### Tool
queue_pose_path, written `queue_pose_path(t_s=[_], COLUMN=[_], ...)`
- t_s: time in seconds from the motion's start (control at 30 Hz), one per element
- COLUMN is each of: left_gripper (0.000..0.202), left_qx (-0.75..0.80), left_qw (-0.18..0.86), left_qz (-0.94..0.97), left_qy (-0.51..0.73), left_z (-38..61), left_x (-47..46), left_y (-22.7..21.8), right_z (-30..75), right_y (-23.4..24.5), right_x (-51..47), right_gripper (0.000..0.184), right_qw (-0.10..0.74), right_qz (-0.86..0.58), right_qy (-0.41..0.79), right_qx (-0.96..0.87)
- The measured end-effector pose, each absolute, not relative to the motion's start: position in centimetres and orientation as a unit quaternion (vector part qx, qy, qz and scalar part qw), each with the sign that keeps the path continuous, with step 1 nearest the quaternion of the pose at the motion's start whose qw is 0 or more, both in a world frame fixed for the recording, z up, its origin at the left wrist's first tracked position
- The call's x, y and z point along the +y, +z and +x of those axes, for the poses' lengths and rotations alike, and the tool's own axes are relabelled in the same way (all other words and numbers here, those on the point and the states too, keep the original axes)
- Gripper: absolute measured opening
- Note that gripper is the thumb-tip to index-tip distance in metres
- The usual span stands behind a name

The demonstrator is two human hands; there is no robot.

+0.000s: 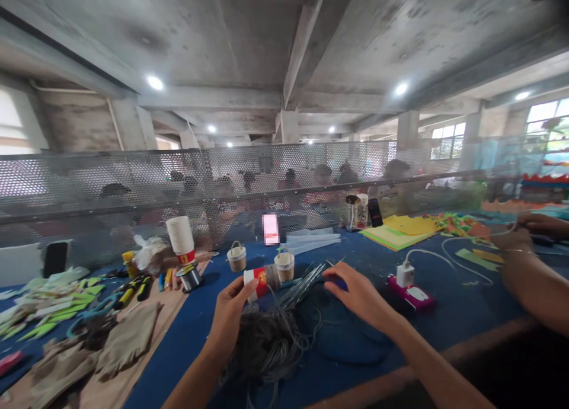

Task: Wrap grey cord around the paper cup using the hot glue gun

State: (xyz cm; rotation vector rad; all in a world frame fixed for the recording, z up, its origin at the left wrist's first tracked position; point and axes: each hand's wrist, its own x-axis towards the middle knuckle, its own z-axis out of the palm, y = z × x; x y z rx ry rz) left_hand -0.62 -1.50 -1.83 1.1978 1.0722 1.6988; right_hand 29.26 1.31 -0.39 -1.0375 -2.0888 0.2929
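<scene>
My left hand (235,305) is closed around a red and white paper cup (258,281), tipped on its side. Grey cord (272,277) is wound around one end of the cup and trails down to a loose tangled heap of grey cord (267,344) beneath. To the right, the fingers of my right hand (353,293) are curled in beside a bundle of thin wires (309,284). A dark blue patch shows under those fingers; what they hold is too hidden to name. Two small handled cup baskets (237,259) stand just beyond the held cup.
At left are a stack of paper cups (180,237), a wire spool (188,277), pliers (124,295) and gloves (128,341). A phone (271,229) stands upright behind. Rightward lie a purple power strip (411,293) with a white charger and cable, and yellow sheets (402,228). Another person's arm (533,278) reaches in.
</scene>
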Motion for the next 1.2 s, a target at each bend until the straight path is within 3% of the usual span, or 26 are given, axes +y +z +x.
queue_pose_path(t_s=[0.1, 0.23, 0.43, 0.6, 0.8, 1.0, 1.1, 1.2], left_gripper=[0.040, 0.036, 0.034, 0.029, 0.029, 0.038, 0.039, 0.041], left_qx=[0.428, 0.423, 0.421, 0.430, 0.427, 0.440, 0.447, 0.449], left_qw=[0.391, 0.403, 0.408, 0.403, 0.409, 0.400, 0.390, 0.375], left_qz=[0.473, 0.478, 0.480, 0.471, 0.471, 0.480, 0.479, 0.481], left_qy=[0.663, 0.656, 0.653, 0.656, 0.655, 0.645, 0.647, 0.653], left_z=[-0.6, -0.7, -0.6, -0.9, -0.7, -0.5, -0.6, -0.6], left_x=[-1.6, -1.5, -1.6, -1.4, -1.5, -1.8, -1.8, -1.6], left_y=[-1.8, -1.9, -1.9, -2.0, -1.6, -1.3, -1.5, -1.6], right_z=[32.2, 34.1, 33.1, 32.1, 32.3, 30.5, 27.7, 24.6], right_y=[-1.8, -3.6, -3.8, -3.3, -3.4, -2.2, -1.0, -0.1], right_x=[2.8, 3.8, 4.2, 4.2, 4.5, 4.7, 3.8, 2.7], right_gripper=[0.026, 0.035, 0.040, 0.024, 0.030, 0.040, 0.031, 0.032], right_qw=[0.297, 0.184, 0.142, 0.132, 0.207, 0.462, 0.520, 0.513], right_qz=[-0.551, -0.598, -0.598, -0.596, -0.615, -0.484, -0.415, -0.326], right_qy=[-0.016, -0.051, -0.088, -0.077, -0.048, 0.187, 0.315, 0.465], right_qx=[-0.780, -0.778, -0.784, -0.788, -0.759, -0.719, -0.677, -0.644])
